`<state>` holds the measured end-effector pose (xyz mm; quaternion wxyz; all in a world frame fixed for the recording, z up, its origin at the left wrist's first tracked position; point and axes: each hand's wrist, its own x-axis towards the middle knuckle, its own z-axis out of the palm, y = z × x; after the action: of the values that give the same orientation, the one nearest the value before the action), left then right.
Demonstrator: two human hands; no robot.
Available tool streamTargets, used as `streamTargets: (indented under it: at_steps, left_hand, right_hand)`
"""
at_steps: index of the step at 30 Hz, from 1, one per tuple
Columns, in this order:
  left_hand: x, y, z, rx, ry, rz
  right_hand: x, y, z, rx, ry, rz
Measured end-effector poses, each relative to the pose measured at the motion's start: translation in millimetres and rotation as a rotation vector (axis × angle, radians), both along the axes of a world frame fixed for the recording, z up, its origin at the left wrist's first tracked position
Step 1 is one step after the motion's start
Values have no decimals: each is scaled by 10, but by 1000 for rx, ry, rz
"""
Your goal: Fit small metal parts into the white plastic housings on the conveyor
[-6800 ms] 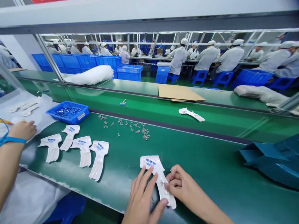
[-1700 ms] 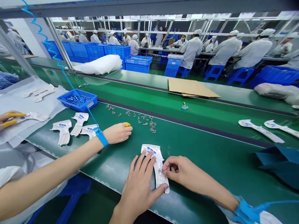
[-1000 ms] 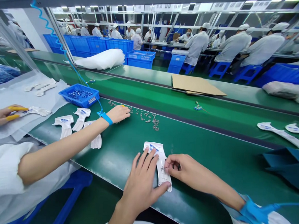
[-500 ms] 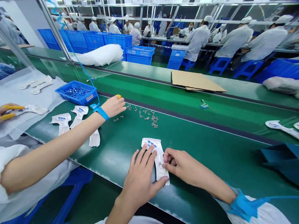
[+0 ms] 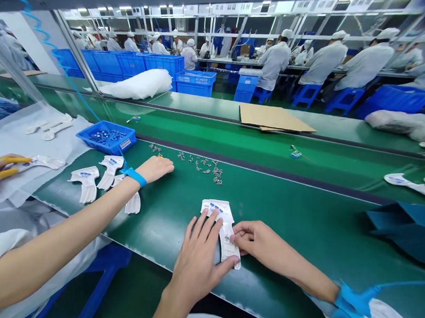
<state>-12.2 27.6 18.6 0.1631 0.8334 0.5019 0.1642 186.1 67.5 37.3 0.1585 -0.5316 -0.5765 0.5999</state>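
Note:
A white plastic handle shell with blue pieces at its wide top end lies on the green bench in front of me. My left hand rests over its left side, fingers stretched out and spread, the thumb across the lower end. At the shell's right edge, my right hand is closed in a pinch, thumb and forefinger touching the inside of the shell. Whatever sits between those fingertips is too small or hidden to make out. A blue wrist strap circles my right wrist.
Small metal parts lie scattered beyond the shell. On the left, a co-worker's hand reaches over the bench, near similar white shells and a blue tray of blue pieces. Cardboard lies farther back; dark green sheeting lies right.
The view has shifted slightly. The co-worker's outstretched hand has drawn back a little toward the left. My hands stay at the shell, the right fingertips still pinched at its edge.

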Motion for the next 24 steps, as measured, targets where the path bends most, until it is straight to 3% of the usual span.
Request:
streamTargets:
  at_steps: [7, 11, 13, 16, 19, 21, 24]
  left_hand:
    - [-1, 2, -22, 23, -17, -15]
    - [-30, -12, 53, 34, -54, 8]
    - [-130, 22, 91, 83, -61, 82]
    - [-467, 154, 71, 259, -17, 313]
    - [-946, 303, -73, 398, 139, 568]
    - [-1230, 364, -209, 387, 272, 612]
    - [-1463, 381, -397, 449, 356, 554]
  right_hand:
    - [-54, -69, -37, 65, 15, -70]
    - [-49, -4, -24, -43, 160, -187]
    - [27, 106, 38, -131, 213, -279]
    - [246, 406, 134, -144, 244, -404]
    - [537, 871, 146, 37, 197, -523]
    - [737, 1229, 121, 204, 33, -619]
    - [1021, 1689, 117, 331, -134, -746]
